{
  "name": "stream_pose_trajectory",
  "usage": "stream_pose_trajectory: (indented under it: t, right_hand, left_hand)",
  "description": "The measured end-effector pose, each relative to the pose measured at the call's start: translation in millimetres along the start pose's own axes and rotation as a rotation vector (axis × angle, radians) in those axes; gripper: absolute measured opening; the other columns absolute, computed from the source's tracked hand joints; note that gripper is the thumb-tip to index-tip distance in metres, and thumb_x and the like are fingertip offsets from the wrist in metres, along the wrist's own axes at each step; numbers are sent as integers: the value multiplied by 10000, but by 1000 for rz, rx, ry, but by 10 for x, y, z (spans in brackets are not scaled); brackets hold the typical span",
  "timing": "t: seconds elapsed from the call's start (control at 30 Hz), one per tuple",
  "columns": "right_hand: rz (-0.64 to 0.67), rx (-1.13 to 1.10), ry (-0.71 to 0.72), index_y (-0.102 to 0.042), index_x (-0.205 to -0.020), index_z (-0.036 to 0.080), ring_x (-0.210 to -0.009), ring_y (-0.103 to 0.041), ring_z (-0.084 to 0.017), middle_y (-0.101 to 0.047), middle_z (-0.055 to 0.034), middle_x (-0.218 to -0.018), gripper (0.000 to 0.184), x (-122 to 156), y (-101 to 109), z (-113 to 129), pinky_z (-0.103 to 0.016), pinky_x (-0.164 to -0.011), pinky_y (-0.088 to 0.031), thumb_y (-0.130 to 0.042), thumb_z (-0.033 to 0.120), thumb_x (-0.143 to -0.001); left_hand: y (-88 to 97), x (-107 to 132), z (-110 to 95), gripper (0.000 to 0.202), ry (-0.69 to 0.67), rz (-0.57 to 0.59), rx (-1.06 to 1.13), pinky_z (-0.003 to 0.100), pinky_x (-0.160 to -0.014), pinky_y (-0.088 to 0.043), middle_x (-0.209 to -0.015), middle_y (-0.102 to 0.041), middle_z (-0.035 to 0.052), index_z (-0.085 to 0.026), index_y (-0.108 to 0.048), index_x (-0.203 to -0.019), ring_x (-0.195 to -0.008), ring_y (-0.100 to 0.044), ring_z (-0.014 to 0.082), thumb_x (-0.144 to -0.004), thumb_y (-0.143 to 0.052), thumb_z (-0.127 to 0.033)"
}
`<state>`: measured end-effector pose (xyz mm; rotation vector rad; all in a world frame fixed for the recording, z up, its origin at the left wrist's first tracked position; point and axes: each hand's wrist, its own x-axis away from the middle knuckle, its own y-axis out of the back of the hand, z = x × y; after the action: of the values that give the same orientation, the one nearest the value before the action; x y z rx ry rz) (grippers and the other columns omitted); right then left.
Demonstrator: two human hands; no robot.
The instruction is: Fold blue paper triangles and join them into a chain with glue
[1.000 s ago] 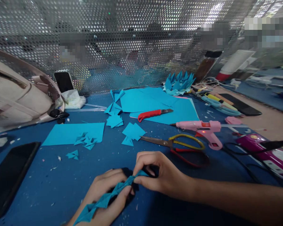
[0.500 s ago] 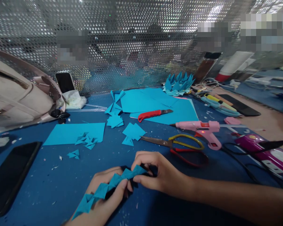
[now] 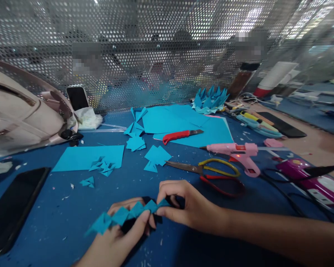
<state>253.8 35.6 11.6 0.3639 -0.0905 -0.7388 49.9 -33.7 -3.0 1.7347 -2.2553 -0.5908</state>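
Observation:
A chain of folded blue paper pieces (image 3: 122, 216) stretches between both hands, low in the middle of the view. My left hand (image 3: 119, 237) pinches it from below with thumb and fingers closed. My right hand (image 3: 183, 207) pinches the chain's right end, fingers curled. The chain's free end sticks out to the left over the blue table (image 3: 58, 218). Something dark lies under the hands; I cannot make it out.
Scissors (image 3: 208, 172), a pink glue gun (image 3: 236, 152) and a red box cutter (image 3: 180, 135) lie just beyond my hands. Blue paper sheets (image 3: 86, 156) and folded bits are scattered about. A phone (image 3: 13, 207) lies left, a bag (image 3: 19, 111) far left, a mesh screen behind.
The paper chain has swung up from a downward slant to nearly level, its free end rising to the left. My left hand turned with it; my right hand stayed in place.

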Motion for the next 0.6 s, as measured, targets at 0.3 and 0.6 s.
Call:
stream_pose_trajectory:
  t: [0.3,0.6]
  right_hand:
    - [133,9,203,-645,-733,152,-681,-553,-130,-607,-8,-688,435,-9,-12,1,-256,-681,-411,-651,569,-855]
    - [11,5,133,-625,-703,146,-677,-537,-122,-563,-20,-695,521,-1,31,29,-247,-661,-411,-335,402,-1052]
  left_hand:
    - [96,22,-4,739,105,58,202,234,-464,-272,-399,-329,-44,-181,-394,-408,-401,-324,80,-943,-355,-690]
    - [375,-31,-173,493,-40,469,-101,217,-509,-344,-545,-603,-23,-201,-664,-616,-490,-494,103,-1009,-440,-398]
